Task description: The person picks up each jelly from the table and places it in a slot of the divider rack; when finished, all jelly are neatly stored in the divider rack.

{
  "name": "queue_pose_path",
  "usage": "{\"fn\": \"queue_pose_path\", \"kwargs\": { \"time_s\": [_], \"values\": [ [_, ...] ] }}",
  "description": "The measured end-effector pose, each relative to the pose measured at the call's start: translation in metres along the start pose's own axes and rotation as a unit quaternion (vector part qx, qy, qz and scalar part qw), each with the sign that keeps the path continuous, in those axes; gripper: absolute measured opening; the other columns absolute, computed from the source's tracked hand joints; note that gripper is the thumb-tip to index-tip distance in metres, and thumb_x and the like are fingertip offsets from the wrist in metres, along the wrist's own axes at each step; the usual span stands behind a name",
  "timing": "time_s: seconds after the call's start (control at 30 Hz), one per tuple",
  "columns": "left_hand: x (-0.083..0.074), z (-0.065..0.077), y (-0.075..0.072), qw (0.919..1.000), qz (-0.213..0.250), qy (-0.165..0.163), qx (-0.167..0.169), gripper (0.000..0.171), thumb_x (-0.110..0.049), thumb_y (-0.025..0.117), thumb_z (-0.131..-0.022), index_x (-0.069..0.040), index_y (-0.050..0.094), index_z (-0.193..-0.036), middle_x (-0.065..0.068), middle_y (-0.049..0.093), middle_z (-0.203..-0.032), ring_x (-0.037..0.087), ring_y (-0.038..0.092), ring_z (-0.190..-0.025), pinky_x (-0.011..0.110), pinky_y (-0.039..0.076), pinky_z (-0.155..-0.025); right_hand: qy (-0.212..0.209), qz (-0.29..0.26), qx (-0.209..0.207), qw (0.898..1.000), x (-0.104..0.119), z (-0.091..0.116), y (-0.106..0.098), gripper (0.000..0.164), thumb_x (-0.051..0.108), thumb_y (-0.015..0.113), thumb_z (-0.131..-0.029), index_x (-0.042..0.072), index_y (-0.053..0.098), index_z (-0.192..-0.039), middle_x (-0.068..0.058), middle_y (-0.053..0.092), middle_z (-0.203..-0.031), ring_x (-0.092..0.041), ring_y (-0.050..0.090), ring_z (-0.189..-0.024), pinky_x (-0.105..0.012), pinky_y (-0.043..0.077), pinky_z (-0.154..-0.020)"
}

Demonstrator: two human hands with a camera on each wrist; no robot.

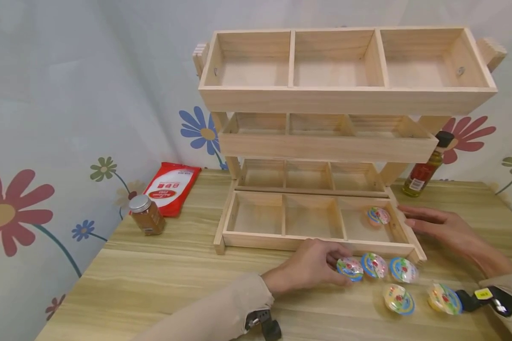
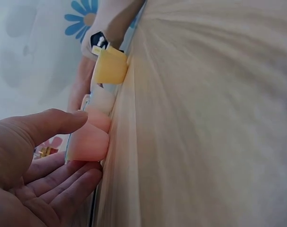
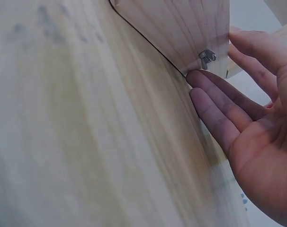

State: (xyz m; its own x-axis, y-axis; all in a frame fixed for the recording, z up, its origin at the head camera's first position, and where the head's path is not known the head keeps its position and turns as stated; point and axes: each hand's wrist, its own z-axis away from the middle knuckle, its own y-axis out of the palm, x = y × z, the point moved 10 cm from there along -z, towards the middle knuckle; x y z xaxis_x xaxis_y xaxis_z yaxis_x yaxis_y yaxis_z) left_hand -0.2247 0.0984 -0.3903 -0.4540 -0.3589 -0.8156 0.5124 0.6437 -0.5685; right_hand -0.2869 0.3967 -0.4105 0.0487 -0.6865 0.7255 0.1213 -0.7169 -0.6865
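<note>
My left hand [image 1: 311,265] holds the nearest pink jelly cup [image 1: 350,268] at its left side, thumb and fingers on either side of it. In the left wrist view this pink cup [image 2: 89,144] sits on the table between thumb and fingers. Two more jelly cups [image 1: 373,265] [image 1: 403,270] stand beside it in a row, and two yellow ones [image 1: 398,299] [image 1: 445,299] lie nearer me. My right hand [image 1: 448,232] touches the right side of the wooden rack [image 1: 307,244], its fingers extended. Inside the rack's lowest right compartment sits another pink jelly cup [image 1: 378,216].
Above the lowest tray, the rack carries more divided tiers, including a top tray [image 1: 345,100]. A brown jar [image 1: 147,215] with a silver lid and a red-and-white packet [image 1: 170,189] stand left. Behind the rack at right is an oil bottle [image 1: 424,170].
</note>
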Motion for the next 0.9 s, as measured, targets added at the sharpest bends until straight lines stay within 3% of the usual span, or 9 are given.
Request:
{"fn": "queue_pose_path", "kwargs": {
  "time_s": [0.1, 0.23, 0.33, 0.57, 0.9],
  "values": [
    [0.000, 0.000, 0.000, 1.0000, 0.005, -0.002, 0.000, 0.047, -0.010, 0.096, -0.078, -0.005, 0.076, -0.121, -0.005, 0.079, -0.106, -0.010, 0.065, -0.082, 0.010, 0.053, -0.077, 0.001, -0.001, 0.000, 1.000, 0.000, 0.000, 0.000, 0.057, 0.042, 0.067, -0.106, 0.018, 0.056, -0.156, 0.030, 0.056, -0.136, 0.007, 0.040, -0.130, -0.009, 0.037, -0.087],
    [-0.001, 0.001, -0.001, 0.9999, 0.012, -0.001, -0.003, 0.046, -0.009, 0.096, -0.078, -0.004, 0.077, -0.120, -0.004, 0.079, -0.105, -0.009, 0.065, -0.081, 0.011, 0.053, -0.076, 0.004, 0.000, 0.003, 1.000, 0.000, 0.001, 0.001, 0.059, 0.044, 0.067, -0.105, 0.018, 0.055, -0.157, 0.024, 0.057, -0.142, -0.017, 0.041, -0.144, -0.012, 0.039, -0.092],
    [-0.003, 0.000, -0.003, 0.9999, 0.013, 0.005, -0.010, 0.045, -0.009, 0.096, -0.078, -0.004, 0.077, -0.118, -0.003, 0.079, -0.104, -0.009, 0.066, -0.081, 0.011, 0.054, -0.076, 0.004, 0.001, 0.003, 1.000, 0.001, 0.002, 0.000, 0.059, 0.045, 0.067, -0.105, 0.019, 0.055, -0.157, 0.024, 0.055, -0.142, -0.022, 0.039, -0.146, -0.013, 0.038, -0.092],
    [-0.009, 0.000, -0.010, 0.9993, 0.032, 0.009, -0.016, 0.045, -0.008, 0.095, -0.078, -0.003, 0.077, -0.119, -0.004, 0.079, -0.102, -0.007, 0.066, -0.081, 0.012, 0.055, -0.076, -0.009, -0.008, -0.002, 1.000, 0.001, 0.000, -0.001, 0.057, 0.040, 0.069, -0.105, 0.016, 0.057, -0.155, 0.032, 0.057, -0.133, 0.015, 0.038, -0.124, -0.005, 0.036, -0.086],
    [-0.020, -0.007, -0.023, 0.9986, 0.038, 0.015, -0.032, 0.048, -0.010, 0.095, -0.080, 0.000, 0.075, -0.123, 0.001, 0.078, -0.110, -0.005, 0.067, -0.084, 0.013, 0.055, -0.079, -0.010, -0.015, 0.001, 1.000, 0.002, 0.001, 0.000, 0.056, 0.038, 0.068, -0.106, 0.015, 0.056, -0.156, 0.033, 0.056, -0.133, 0.017, 0.038, -0.123, -0.006, 0.037, -0.087]
  ]
}}
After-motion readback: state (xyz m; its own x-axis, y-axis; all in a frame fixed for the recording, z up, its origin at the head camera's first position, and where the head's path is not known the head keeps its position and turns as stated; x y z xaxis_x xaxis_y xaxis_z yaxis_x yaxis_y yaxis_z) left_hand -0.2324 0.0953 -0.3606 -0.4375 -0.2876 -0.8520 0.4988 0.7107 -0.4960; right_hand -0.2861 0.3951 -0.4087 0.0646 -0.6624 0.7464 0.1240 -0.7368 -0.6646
